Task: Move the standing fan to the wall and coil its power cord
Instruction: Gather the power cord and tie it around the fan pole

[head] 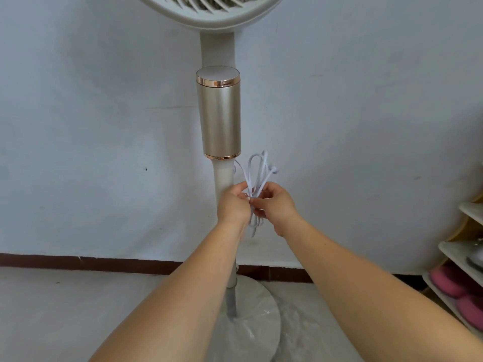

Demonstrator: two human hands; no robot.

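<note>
Pinching looped white cord — left hand, right hand, fingers curled, beside fan pole

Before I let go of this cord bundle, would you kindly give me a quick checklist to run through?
1. Standing fan at the wall: ok.
2. Power cord gathered into loops: ok.
3. Left hand and right hand both pinching the bundle's middle: ok.
4. Bundle tied off so it holds alone: cannot tell.
5. Plug tucked in: cannot tell.
6. Base flat on the floor: ok.
</note>
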